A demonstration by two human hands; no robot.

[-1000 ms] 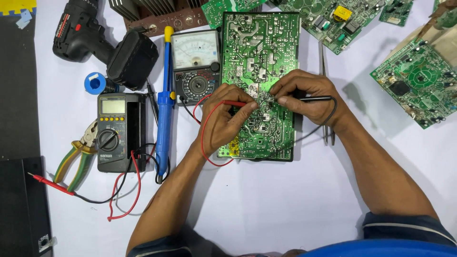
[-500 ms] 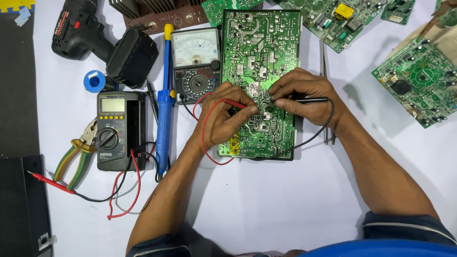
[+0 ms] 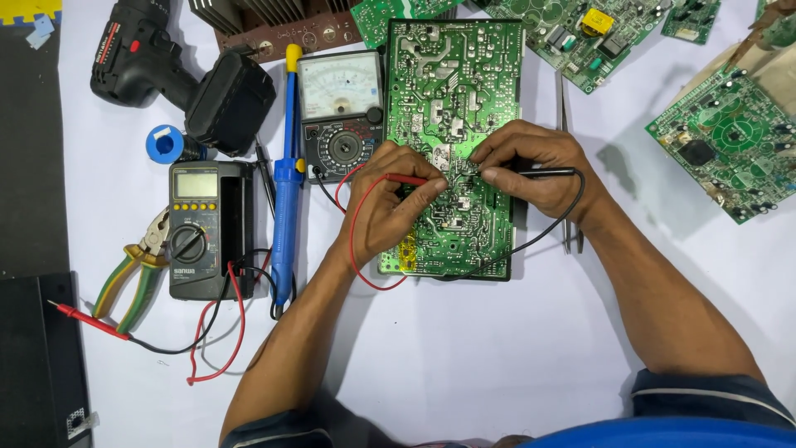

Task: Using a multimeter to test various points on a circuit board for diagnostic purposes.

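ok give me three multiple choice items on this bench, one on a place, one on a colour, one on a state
1. Where does the blue soldering iron lie?
A. right of the board
B. between the two meters
C. on the drill

2. Which colour is the probe in the left hand?
A. red
B. yellow
C. white

3. How is the green circuit board lying?
A. standing on edge
B. flat, solder side up
C. inside a box

B: the digital multimeter is on its left, the analog meter on its right.
A: the red probe is pinched there.
B: it lies flat, with solder traces showing.

White tabletop (image 3: 464, 357) fills the view, evenly lit, soft shadows. Dark surface strip (image 3: 29, 149) at nine o'clock. Yellow foam piece (image 3: 29, 10) at eleven o'clock.
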